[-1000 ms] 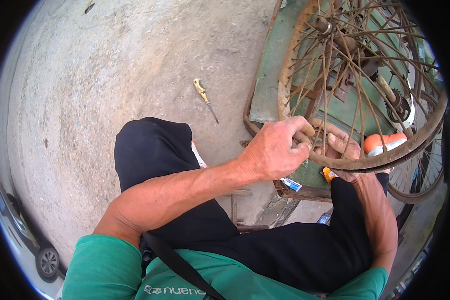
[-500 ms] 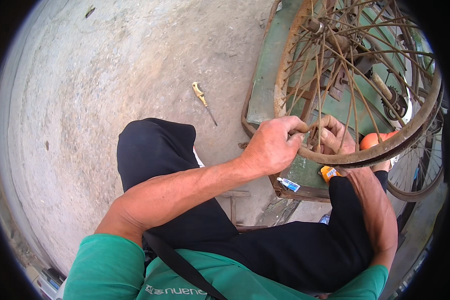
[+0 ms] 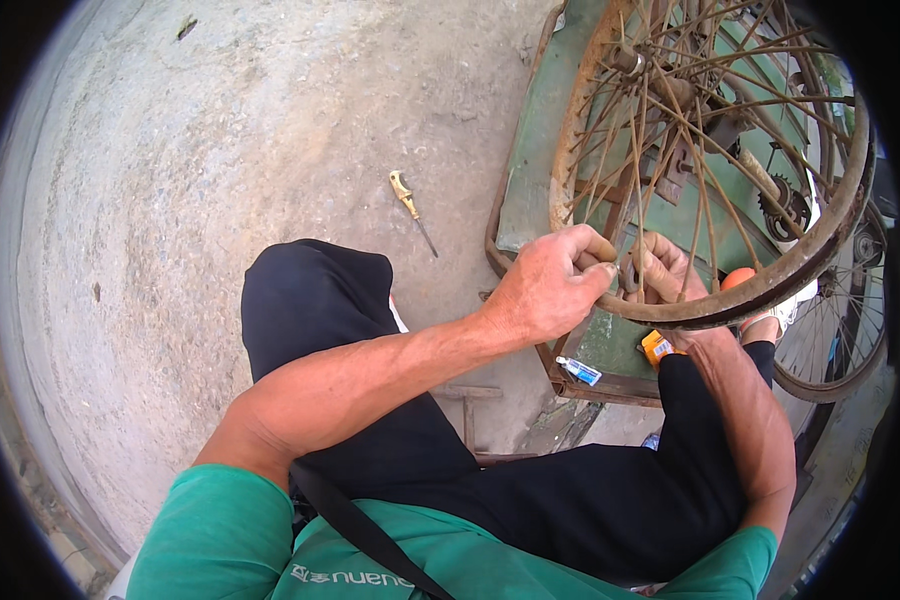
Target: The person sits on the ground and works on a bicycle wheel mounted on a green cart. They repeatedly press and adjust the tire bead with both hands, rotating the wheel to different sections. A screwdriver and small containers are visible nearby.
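Observation:
A rusty spoked bicycle wheel (image 3: 568, 150) stands tilted at the right, its near rim under my hands. My left hand (image 3: 555, 285) lies over the near-left part of the rim, thumb and forefinger pinched together just inside it. Facing it, my right hand (image 3: 667, 270) is behind the spokes, its forearm passing under the rim. Its fingers are bent and closed round a small, dull piece (image 3: 627, 274) by the rim, which might be a valve stem; the fingers cover most of it. What the left fingertips pinch is too small to tell.
A screwdriver (image 3: 407, 205) with a yellowish handle lies on the concrete ground. Below the wheel, a green panel (image 3: 530, 190) with a rusty frame carries a blue-and-white tube (image 3: 578, 370) and a small yellow box (image 3: 656, 347). Another wheel (image 3: 820, 385) stands at the far right.
Both hands stay at the same part of the rim, with small finger movements. The wheel's right side has shifted slightly left and up. The whole view has moved a little.

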The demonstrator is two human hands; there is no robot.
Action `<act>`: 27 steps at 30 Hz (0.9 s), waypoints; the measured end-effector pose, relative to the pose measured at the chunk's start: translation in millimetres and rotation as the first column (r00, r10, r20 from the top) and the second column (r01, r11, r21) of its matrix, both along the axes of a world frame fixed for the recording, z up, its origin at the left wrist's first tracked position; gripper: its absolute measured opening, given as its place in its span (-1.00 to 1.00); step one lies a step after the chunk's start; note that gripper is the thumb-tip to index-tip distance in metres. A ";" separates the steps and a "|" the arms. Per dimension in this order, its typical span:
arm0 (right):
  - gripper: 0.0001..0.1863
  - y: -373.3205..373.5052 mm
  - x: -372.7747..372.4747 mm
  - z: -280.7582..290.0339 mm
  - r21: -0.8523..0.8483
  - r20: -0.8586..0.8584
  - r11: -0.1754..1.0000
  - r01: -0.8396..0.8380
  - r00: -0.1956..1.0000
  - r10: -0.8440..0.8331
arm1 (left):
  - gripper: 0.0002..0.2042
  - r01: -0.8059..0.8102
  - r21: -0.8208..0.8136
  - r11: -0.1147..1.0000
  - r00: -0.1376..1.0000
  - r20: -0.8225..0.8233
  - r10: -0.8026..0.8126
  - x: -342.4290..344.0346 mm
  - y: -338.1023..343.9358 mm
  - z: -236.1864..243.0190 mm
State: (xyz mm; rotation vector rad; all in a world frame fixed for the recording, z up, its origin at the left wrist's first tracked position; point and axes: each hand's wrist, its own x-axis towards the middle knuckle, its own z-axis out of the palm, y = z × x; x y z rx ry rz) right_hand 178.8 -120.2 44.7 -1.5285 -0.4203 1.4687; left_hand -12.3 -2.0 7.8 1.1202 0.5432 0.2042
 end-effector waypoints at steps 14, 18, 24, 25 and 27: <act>-0.70 23.7 -24.5 28.7 -0.177 0.293 0.983 0.046 0.956 0.008 | -0.72 -0.046 0.112 0.993 0.999 0.012 0.045 -2.7 1.9 9.4; -0.71 9.3 -16.3 17.9 -0.110 0.069 0.992 0.068 0.996 -0.060 | -0.70 -0.075 0.169 0.983 0.997 0.026 0.071 -3.0 2.5 9.6; -0.47 2.9 -1.6 29.7 0.008 -0.008 0.988 -0.151 0.988 0.151 | -0.66 -0.156 0.486 0.860 0.982 0.173 0.080 -6.0 -1.7 -1.8; -0.45 2.8 0.5 27.4 -0.015 0.025 0.986 -0.168 0.985 0.169 | -0.66 -0.145 0.508 0.849 0.984 0.166 0.069 -6.2 -2.3 -2.5; -0.39 3.6 3.0 25.3 -0.066 0.090 0.978 -0.197 0.975 0.203 | -0.66 -0.124 0.550 0.826 0.987 0.153 0.046 -6.9 -2.4 -2.4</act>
